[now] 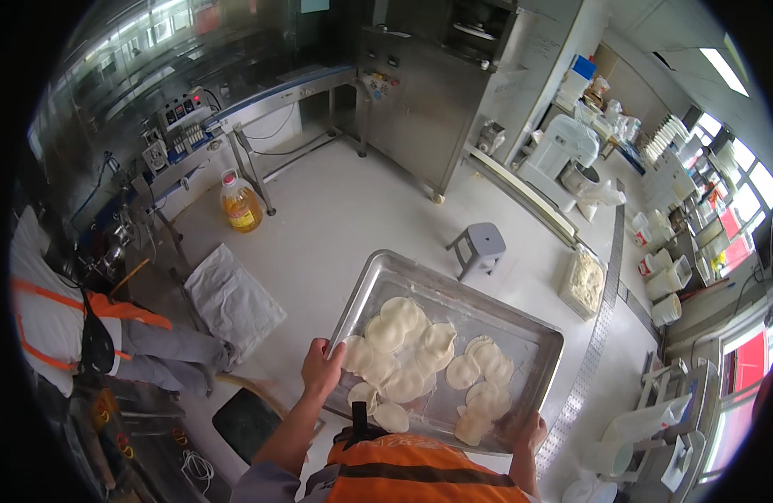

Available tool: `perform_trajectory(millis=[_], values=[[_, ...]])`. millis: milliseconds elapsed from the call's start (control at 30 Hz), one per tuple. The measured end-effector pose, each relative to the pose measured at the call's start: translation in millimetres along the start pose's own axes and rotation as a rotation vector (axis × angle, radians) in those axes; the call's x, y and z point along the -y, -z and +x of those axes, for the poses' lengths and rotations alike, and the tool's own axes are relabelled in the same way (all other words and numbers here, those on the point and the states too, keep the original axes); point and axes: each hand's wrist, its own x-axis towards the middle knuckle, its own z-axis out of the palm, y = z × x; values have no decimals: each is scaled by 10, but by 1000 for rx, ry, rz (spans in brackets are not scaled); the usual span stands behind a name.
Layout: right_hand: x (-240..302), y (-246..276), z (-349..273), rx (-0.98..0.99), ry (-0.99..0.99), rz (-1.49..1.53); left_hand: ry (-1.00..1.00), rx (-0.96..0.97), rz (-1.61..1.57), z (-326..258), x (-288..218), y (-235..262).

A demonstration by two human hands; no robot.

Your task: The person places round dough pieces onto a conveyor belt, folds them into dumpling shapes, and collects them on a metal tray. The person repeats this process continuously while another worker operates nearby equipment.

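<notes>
A big metal tray [453, 289] full of flat, round dough pieces [403, 335] is held up in the air over the white floor [336, 210]. The left hand [321, 369] grips its near left edge and the right hand [530, 432] grips its near right corner. A small grey stool [478, 246] stands on the floor past the tray, and a yellow oil bottle [239, 204] stands far off to the left.

A grey stool [478, 246] stands beyond an oil bottle [240, 203].
</notes>
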Motion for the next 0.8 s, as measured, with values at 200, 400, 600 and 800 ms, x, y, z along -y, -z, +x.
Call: perform_trajectory(millis=[200,400,600,800], values=[[402,-1840,956,168,83,-93,137,-86,10,1356,-232,-232],[1164,-4039,1804,508,114,-308,361,-286,-45,2267,-526,-49],[1737,-6045,1973,615,89,-135,535,-429,-124,3167,-574,167],[1960,-7695,2313,747,384,-410,538,-461,-99,4839,-854,410]])
